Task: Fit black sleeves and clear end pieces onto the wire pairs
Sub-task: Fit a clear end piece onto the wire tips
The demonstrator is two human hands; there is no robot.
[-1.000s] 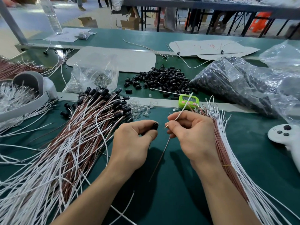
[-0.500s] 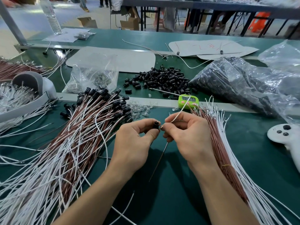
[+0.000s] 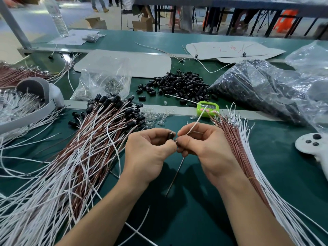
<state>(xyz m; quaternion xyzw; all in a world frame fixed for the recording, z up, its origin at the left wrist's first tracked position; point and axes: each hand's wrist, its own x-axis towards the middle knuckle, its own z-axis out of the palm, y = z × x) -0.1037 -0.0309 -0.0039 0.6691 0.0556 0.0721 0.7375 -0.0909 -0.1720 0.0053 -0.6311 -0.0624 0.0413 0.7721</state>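
**A:** From the head view, how far along is the job?

**B:** Well under way, I'd judge. A wide fan of finished wire pairs (image 3: 99, 139) lies toward the left edge of the surface (image 3: 195, 219), with black sleeves crowded at the far ends. A tied bundle of bare wire pairs (image 3: 236, 148) runs from mid-surface to the near right corner, so plenty is left

**A:** And the pair being worked on?

**B:** It's held above the middle of the surface. The left hand (image 3: 147, 151) has its grip clamped on a black sleeve (image 3: 170, 135), thumb against forefinger. The right hand (image 3: 207, 148) has its grip clamped on the white wire (image 3: 197, 121), which rises toward the green timer (image 3: 207, 108). The brown wire (image 3: 175, 174) hangs toward the near edge. Wire tip and sleeve mouth are just beside each other, but I cannot tell whether the tip has entered

**A:** Stock and room to move?

**B:** The loose black sleeves (image 3: 177, 84) are heaped toward the far edge. The clear end pieces (image 3: 156, 119) are scattered just beyond the left hand. There's bare green between the forearms down to the near edge. Leftward it's all wire. To the right is the bundle, then a white controller (image 3: 312, 144) at the right edge, with a plastic bag (image 3: 257, 89) beyond it
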